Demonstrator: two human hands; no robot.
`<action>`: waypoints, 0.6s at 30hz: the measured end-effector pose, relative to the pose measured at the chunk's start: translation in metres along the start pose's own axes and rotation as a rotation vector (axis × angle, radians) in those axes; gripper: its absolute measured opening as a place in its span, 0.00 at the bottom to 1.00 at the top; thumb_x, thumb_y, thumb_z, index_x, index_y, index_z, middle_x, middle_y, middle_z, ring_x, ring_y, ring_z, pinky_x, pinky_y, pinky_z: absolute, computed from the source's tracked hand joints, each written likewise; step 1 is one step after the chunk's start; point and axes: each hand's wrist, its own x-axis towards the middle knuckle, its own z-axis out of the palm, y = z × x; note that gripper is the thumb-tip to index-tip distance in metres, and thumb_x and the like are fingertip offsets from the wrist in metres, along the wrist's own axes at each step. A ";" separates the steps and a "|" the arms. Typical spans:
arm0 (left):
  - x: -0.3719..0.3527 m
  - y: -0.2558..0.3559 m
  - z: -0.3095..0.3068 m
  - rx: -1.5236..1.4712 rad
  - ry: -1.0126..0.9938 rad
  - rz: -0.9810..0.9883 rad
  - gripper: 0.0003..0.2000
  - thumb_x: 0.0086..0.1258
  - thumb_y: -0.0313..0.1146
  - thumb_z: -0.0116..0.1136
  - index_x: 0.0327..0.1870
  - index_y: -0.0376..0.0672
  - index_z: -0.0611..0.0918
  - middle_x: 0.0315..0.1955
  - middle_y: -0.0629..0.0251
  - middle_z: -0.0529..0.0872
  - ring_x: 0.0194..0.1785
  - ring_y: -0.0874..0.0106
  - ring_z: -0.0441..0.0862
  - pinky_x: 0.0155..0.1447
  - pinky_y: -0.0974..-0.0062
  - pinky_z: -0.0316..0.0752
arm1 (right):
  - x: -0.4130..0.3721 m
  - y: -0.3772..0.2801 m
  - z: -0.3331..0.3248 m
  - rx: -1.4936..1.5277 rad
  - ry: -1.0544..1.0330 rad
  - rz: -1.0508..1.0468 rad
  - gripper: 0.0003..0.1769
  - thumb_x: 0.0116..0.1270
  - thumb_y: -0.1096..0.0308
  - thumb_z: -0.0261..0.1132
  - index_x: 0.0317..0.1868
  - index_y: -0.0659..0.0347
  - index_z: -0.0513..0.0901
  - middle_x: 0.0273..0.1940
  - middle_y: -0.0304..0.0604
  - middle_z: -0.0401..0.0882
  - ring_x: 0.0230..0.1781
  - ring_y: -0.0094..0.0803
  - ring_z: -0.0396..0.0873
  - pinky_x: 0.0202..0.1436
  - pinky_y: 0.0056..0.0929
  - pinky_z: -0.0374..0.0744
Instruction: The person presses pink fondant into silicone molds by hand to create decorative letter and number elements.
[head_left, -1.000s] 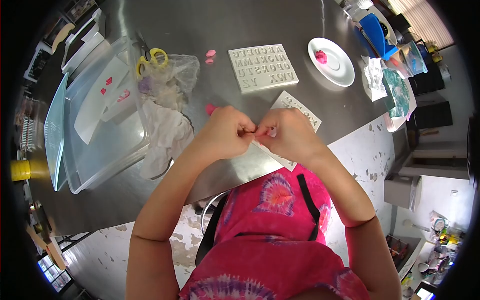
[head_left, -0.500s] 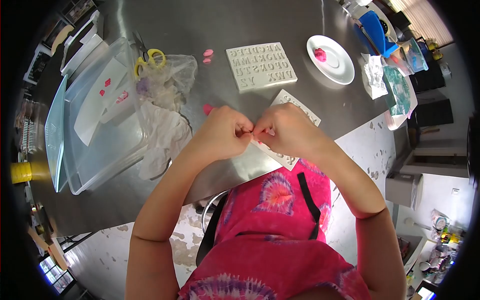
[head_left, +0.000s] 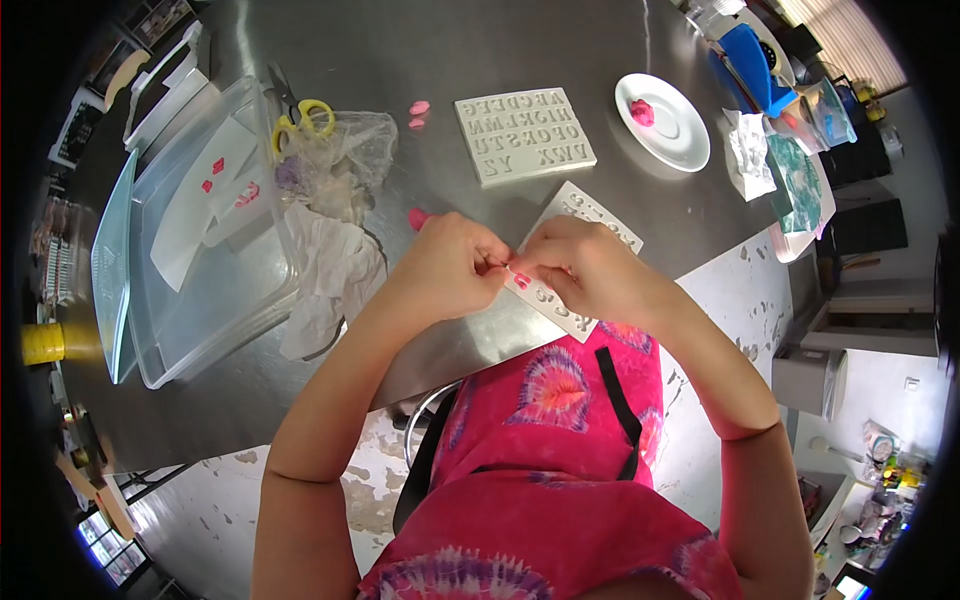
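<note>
My left hand (head_left: pixel 450 268) is closed, thumb and fingertips pinched together at the upper left edge of a narrow white mold (head_left: pixel 573 322). Against it, fingertip to fingertip, my right hand (head_left: pixel 592 268) is curled over the same mold. What the fingertips hold is hidden. Pink paste (head_left: pixel 521 281) fills one cavity of the narrow mold, just below the fingers. Beside my left knuckles lies a pink lump (head_left: pixel 417 217). Beyond the hands rests a square white letter mold (head_left: pixel 525 135).
Two small pink pieces (head_left: pixel 418 108) lie on the metal table (head_left: pixel 330 50). A white saucer (head_left: pixel 690 148) at right carries a pink lump (head_left: pixel 641 112). At left are yellow-handled scissors (head_left: pixel 318 118), plastic wrap (head_left: pixel 360 140), crumpled white cloth (head_left: pixel 330 265) and a clear bin (head_left: pixel 215 320).
My right hand has shifted its fingers slightly, uncovering more of the pink paste in the narrow mold. My left hand stays almost in place.
</note>
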 end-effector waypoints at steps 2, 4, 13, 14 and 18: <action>-0.001 -0.001 0.001 -0.018 0.028 0.005 0.04 0.56 0.20 0.60 0.30 0.32 0.85 0.21 0.64 0.85 0.25 0.83 0.79 0.30 0.82 0.72 | -0.006 -0.001 0.002 -0.104 0.013 -0.106 0.11 0.53 0.81 0.67 0.37 0.60 0.86 0.37 0.42 0.80 0.37 0.38 0.80 0.37 0.32 0.79; -0.001 -0.001 0.001 -0.002 0.024 -0.014 0.05 0.56 0.21 0.60 0.32 0.32 0.85 0.22 0.63 0.86 0.26 0.82 0.80 0.31 0.82 0.73 | -0.009 -0.005 0.003 -0.187 -0.001 -0.123 0.12 0.52 0.82 0.67 0.37 0.60 0.86 0.38 0.41 0.80 0.38 0.37 0.80 0.38 0.32 0.80; 0.000 -0.003 0.002 0.001 0.052 0.007 0.05 0.56 0.22 0.61 0.31 0.31 0.85 0.23 0.62 0.87 0.26 0.81 0.81 0.31 0.81 0.74 | 0.002 -0.004 -0.005 0.065 0.007 0.090 0.13 0.50 0.85 0.66 0.35 0.61 0.87 0.32 0.42 0.83 0.33 0.35 0.81 0.36 0.31 0.80; 0.000 -0.004 0.004 -0.002 0.051 0.005 0.05 0.56 0.22 0.61 0.31 0.31 0.85 0.23 0.62 0.87 0.26 0.81 0.81 0.31 0.81 0.74 | 0.002 -0.006 -0.005 0.079 -0.009 0.145 0.12 0.50 0.84 0.66 0.35 0.61 0.87 0.31 0.42 0.83 0.32 0.35 0.81 0.36 0.31 0.80; 0.001 -0.006 0.007 -0.039 0.107 0.020 0.04 0.56 0.22 0.61 0.30 0.32 0.85 0.22 0.61 0.87 0.24 0.81 0.80 0.29 0.81 0.73 | 0.002 -0.006 0.004 0.063 0.011 0.194 0.10 0.51 0.83 0.67 0.34 0.61 0.87 0.31 0.42 0.83 0.32 0.34 0.81 0.36 0.31 0.79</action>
